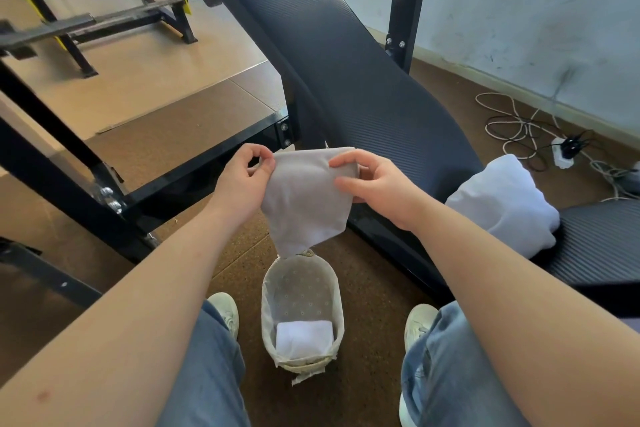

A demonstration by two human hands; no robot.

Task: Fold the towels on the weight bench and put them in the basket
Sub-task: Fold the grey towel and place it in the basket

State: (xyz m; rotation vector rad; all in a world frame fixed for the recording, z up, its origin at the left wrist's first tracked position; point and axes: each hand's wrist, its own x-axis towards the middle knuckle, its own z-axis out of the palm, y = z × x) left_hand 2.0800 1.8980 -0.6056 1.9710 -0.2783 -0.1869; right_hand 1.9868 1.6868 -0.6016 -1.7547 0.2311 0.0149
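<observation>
Presently, the left hand [242,180] is pinching the upper left corner of a pale grey cloth towel [304,201] between thumb and curled fingers. The right hand [375,185] is gripping the same towel at its upper right edge, with its fingers curled round the fabric. The grey towel is hanging in the air between both hands, partly folded and narrowing to a point at the bottom. That point is showing over the far rim of an oval woven basket with a dotted fabric liner [301,288]; whether the two are touching cannot be told. The basket is standing on the brown speckled floor [367,288], between the person's pale shoes [225,308]. A folded white towel [304,338] is lying inside the basket at its near end. A crumpled white towel [502,204] is resting on the black ribbed padded weight bench [346,80], just beyond the right forearm. White and black cables [512,128] are lying tangled around a white power strip [562,152] on the floor near the wall.
</observation>
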